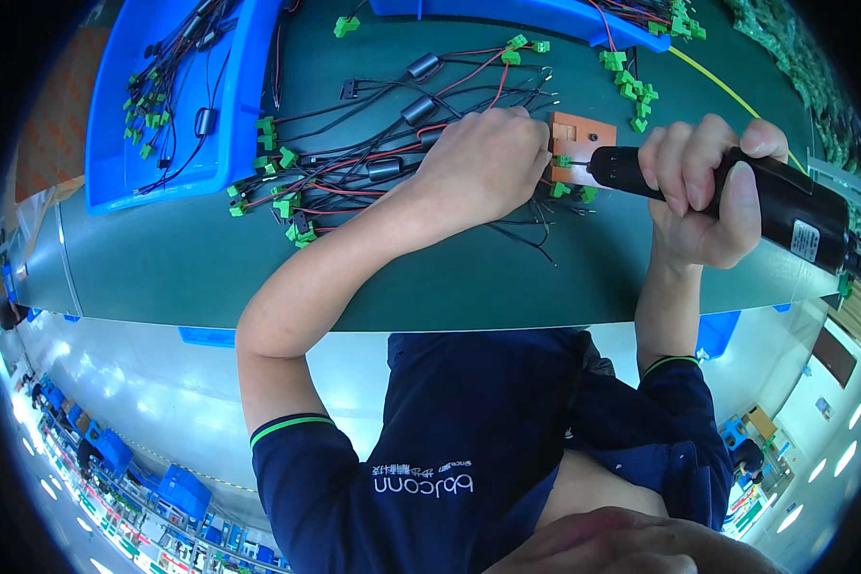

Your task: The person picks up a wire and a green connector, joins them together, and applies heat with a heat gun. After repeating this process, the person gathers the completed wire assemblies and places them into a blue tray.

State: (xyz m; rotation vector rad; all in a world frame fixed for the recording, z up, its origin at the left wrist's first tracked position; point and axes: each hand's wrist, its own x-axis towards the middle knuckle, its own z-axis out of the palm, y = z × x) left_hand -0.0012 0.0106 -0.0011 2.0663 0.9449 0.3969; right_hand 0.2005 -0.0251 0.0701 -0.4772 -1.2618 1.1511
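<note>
My right hand (703,182) is wrapped round a black electric screwdriver (784,206), held nearly level with its tip pointing left. Its thin bit meets a small green terminal connector (563,162) seated at an orange-brown block (595,134). At the block's left edge my left hand (488,158) is closed, fingertips pressed over the wires by the connector; the fingers hide most of what they grip. Under and beside that hand lies a tangle of black and red cables (354,172) with green connectors and black cylindrical cores (419,110).
A blue tray (244,143) of similar cables stands at the left, and another blue tray (526,14) at the far edge. More green connectors (629,88) lie beyond the block. A yellow cord (727,86) crosses the green tabletop (430,287) at far right. A brown carton (57,115) is far left.
</note>
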